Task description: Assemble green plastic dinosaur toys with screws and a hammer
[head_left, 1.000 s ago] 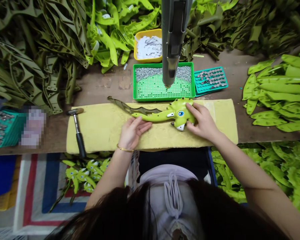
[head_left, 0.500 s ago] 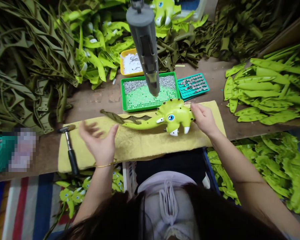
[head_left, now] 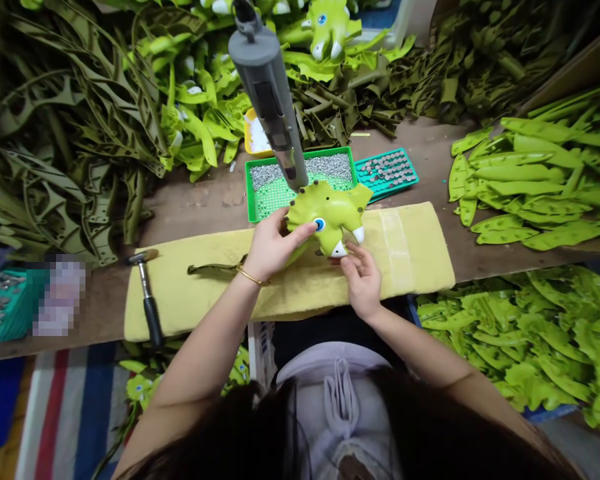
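Note:
A lime-green toy dinosaur (head_left: pixel 337 208) with a blue eye and white horn tips is held above the yellow cloth pad (head_left: pixel 415 247). My left hand (head_left: pixel 271 245) grips its frilled side, with the thumb beside the eye. The fingers of my right hand (head_left: pixel 364 279) are curled against its lower white tip. An olive strip (head_left: pixel 213 269) sticks out to the left, past my left wrist; its join to the toy is hidden. Right above the toy hangs a grey power screwdriver (head_left: pixel 275 107), its tip close to the toy's upper edge.
Behind the pad are a green tray of screws (head_left: pixel 330 163) and a teal tray of round metal pieces (head_left: pixel 390 168). A hammer (head_left: pixel 147 293) lies on the pad's left end. Olive parts (head_left: pixel 70 133) and lime-green parts (head_left: pixel 525 180) are heaped around the bench.
My left hand has come right and taken hold of the toy. My right hand has moved from its right end to its lower edge. The toy has turned and shifted slightly left.

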Available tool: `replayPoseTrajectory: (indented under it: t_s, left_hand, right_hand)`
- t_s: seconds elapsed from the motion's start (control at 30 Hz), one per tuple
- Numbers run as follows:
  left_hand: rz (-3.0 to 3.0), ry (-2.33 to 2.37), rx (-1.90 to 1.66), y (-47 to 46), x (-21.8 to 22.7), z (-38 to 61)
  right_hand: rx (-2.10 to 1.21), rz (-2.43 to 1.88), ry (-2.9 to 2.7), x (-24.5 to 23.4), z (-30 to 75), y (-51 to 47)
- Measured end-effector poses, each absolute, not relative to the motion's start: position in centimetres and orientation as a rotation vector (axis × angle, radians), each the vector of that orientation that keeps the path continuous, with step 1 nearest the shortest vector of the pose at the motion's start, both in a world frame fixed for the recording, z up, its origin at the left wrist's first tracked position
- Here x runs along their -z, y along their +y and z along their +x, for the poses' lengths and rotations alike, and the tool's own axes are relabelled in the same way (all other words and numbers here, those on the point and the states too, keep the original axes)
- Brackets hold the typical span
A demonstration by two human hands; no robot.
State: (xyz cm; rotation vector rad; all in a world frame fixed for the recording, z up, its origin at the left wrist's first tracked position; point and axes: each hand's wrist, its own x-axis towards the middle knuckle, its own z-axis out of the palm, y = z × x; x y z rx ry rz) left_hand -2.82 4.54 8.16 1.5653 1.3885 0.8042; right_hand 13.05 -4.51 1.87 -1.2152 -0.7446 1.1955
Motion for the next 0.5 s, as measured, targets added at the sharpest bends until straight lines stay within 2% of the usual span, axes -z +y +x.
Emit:
replayPoseTrajectory:
  t_s: [0.3,0.5]
  left_hand:
    - [1.466,1.376,-0.845,4.9,-7.6,-2.1]
    - [1.542,1.402,-0.763,4.9,-7.6,-3.4]
  right_hand:
    - [-1.005,-1.21,-0.815,-1.0,12.7,-3.7]
    - [-1.159,-1.276,-0.915,-1.7,16.6,-2.9]
